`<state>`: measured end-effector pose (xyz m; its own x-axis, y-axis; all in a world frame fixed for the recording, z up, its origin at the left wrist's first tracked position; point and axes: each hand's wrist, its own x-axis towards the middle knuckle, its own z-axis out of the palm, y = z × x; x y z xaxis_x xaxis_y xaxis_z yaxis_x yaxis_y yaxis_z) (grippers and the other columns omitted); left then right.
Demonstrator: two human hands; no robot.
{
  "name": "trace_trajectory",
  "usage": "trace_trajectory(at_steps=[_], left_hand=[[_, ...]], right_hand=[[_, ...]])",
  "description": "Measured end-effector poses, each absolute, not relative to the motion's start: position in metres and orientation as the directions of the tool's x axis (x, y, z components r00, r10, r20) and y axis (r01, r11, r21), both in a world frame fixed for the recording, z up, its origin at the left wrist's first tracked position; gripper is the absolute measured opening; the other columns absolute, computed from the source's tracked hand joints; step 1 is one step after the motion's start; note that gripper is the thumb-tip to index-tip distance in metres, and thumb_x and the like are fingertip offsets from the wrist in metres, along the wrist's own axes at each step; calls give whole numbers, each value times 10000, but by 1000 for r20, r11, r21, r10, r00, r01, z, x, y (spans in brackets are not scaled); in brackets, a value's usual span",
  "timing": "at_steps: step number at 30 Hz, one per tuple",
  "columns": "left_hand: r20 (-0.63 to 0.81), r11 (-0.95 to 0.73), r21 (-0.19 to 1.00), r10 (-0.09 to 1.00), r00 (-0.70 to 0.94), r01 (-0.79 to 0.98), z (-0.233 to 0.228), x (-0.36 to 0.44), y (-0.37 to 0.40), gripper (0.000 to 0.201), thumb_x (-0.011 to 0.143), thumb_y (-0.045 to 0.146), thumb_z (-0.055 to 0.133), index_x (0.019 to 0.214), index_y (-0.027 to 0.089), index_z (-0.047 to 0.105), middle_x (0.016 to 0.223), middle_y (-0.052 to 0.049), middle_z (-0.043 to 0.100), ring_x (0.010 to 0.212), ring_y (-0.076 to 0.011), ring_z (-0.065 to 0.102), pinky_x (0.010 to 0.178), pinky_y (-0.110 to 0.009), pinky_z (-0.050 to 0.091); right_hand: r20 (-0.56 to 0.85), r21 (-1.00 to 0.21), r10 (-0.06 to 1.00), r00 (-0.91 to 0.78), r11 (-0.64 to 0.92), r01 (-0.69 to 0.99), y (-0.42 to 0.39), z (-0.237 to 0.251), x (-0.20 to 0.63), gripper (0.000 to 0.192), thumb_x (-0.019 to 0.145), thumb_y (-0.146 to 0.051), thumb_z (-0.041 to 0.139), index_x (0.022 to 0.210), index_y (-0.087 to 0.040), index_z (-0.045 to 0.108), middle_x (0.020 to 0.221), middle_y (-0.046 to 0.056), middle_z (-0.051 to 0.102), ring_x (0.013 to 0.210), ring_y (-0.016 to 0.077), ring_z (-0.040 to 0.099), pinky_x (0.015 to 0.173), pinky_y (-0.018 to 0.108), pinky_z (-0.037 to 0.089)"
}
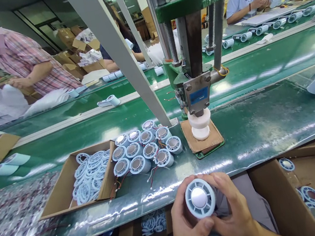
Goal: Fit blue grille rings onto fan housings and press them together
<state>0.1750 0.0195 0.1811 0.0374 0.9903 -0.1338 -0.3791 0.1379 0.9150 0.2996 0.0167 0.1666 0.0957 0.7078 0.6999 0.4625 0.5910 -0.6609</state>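
Note:
A light-blue round plastic housing point(199, 198), with a spoked ring and a silver disc in its face, is held between both hands below the bench edge. My left hand point(185, 224) wraps its left side, thumb near the lower rim. From the right, my right hand point(236, 210) curls round it with fingertips at the top and thumb low. Several similar housings point(139, 164) with thin wires stand face up on the green bench. Left of them, a cardboard box point(58, 188) holds light-blue spoked rings point(91, 177). The press point(197, 96) has a white round head over a cardboard-covered base.
A carton point(272, 195) at lower right holds more housings. Under the bench sits a box of rings point(154, 223). A slanted grey post point(124, 56) rises beside the press. Across the green conveyor point(255, 60) are co-workers. A blurred pile point(17, 233) lies at left.

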Motion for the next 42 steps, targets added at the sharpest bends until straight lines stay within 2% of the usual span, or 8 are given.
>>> trace_trajectory(at_steps=[4,7,10,12,16,22,31,42], left_hand=[[-67,65,948,998,4,-311,178,173,17,763,567,575,945,1219,242,733,1208,-105,768,1139,-336,721,1007,-393,573],[33,-40,972,999,-36,-230,173,166,20,723,589,572,936,1215,267,740,1238,-89,752,1160,-330,709,1017,-402,571],[218,-221,971,975,-33,-94,167,156,26,656,659,507,919,1239,262,732,1272,-101,736,1187,-331,694,1030,-416,565],[306,-306,952,952,-1,-12,165,152,29,623,697,444,911,1262,262,722,1286,-107,731,1196,-326,688,1039,-418,560],[319,-320,946,947,33,58,163,151,31,589,741,395,893,1284,266,708,1334,-115,701,1228,-328,667,1053,-436,551],[409,-418,906,905,113,72,159,148,35,607,749,353,897,1313,272,688,1338,-122,698,1242,-337,667,1049,-430,561],[232,-232,973,973,-5,-10,159,157,27,648,710,522,888,1253,208,723,1317,-147,702,1237,-356,661,1069,-457,539],[86,-88,993,996,-23,-78,158,156,27,687,657,536,915,1245,240,719,1298,-112,716,1226,-335,666,1078,-435,528]], right_hand=[[699,-681,710,91,620,390,18,165,301,761,924,-204,679,1584,-244,302,1237,133,708,1107,252,669,958,409,596],[610,-775,792,15,592,221,20,170,306,686,946,-275,661,1565,-263,367,1328,131,672,1247,259,628,1058,426,554],[432,-902,888,-161,425,-76,21,177,312,571,997,-487,553,1523,-282,470,1481,127,581,1412,298,523,1125,484,502],[361,-924,919,-160,331,-189,23,180,312,551,993,-552,537,1487,-306,529,1499,110,575,1414,298,528,1132,492,496],[349,-923,937,-3,343,-177,26,181,305,437,971,-491,619,1367,-310,661,1354,97,699,1296,270,641,1108,459,530],[383,-901,917,109,397,-177,33,177,296,298,1020,-412,572,1267,-361,731,1167,47,790,1151,219,721,1058,404,568],[278,-932,954,116,296,-207,37,173,297,315,1024,-457,548,1148,-312,799,1111,74,802,1092,233,732,1005,421,585],[313,-939,949,32,314,-140,33,175,304,368,983,-487,605,1273,-300,734,1235,98,759,1185,264,692,1056,471,557]])
